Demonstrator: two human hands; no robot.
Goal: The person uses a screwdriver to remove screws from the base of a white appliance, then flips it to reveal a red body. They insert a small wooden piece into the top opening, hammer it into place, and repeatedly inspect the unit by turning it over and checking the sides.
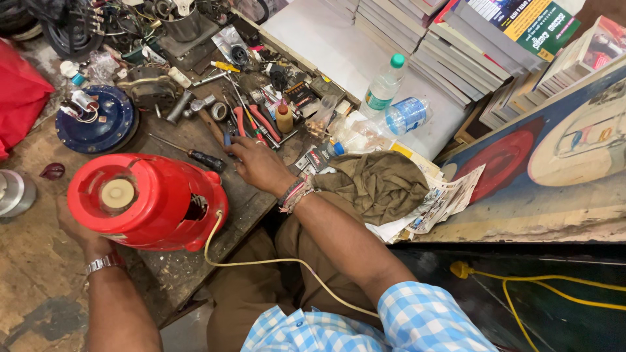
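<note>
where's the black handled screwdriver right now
In the head view, the black-handled screwdriver lies on the workbench, just above the red appliance housing and just left of the right hand.

Your red plastic appliance housing lies on its side at the near edge of the worn wooden workbench, its round cream-coloured hub facing up at you, a pale yellow cord trailing from its base. Just beyond it lies your black-handled screwdriver, shaft pointing left.
</note>
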